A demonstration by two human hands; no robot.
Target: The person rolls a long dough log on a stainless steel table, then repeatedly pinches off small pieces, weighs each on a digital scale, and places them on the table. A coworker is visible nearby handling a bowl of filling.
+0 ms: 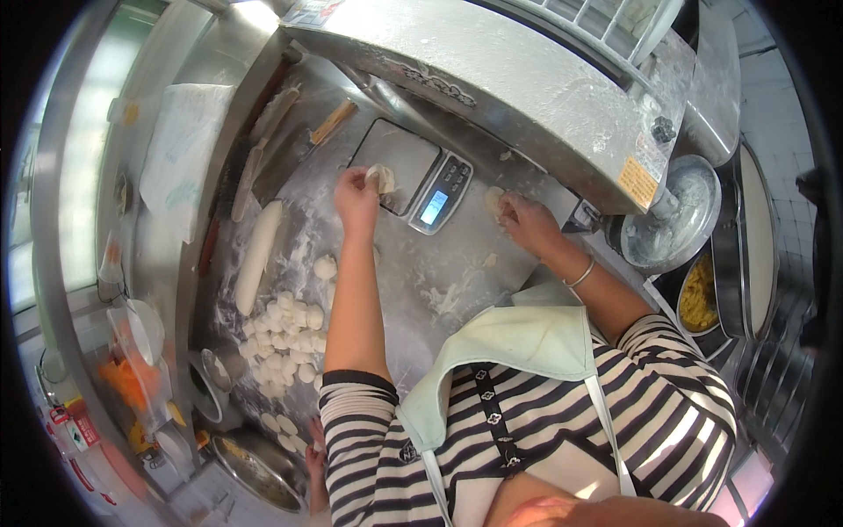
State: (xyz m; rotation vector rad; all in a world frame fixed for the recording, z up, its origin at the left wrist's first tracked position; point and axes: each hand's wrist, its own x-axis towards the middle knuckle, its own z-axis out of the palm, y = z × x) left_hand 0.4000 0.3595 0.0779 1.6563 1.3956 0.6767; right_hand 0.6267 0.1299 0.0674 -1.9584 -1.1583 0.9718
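At the near left edge of the kitchen scale [453, 181], my left hand [355, 196] pinches a small soft piece of dough [382, 179] over the metal weighing plate [402, 155]. The scale's display is lit. My right hand [529, 221], to the right of the scale, holds another pale dough piece [494, 199] in its fingertips. A thick dough log [259, 258] lies on the floury steel worktop [421, 277], left of my left forearm. Many cut dough lumps [280, 339] are heaped below it, some hidden by my arm. One rounder lump [325, 267] sits apart.
A flour-dusted machine [487, 72] borders the worktop's far side. A wooden-handled tool [334, 122] lies behind the scale. Another person's hand [316, 448] is beside flat dough rounds [284, 425], near a steel bowl [260, 471]. Yellow filling [699, 296] stands in a container at right.
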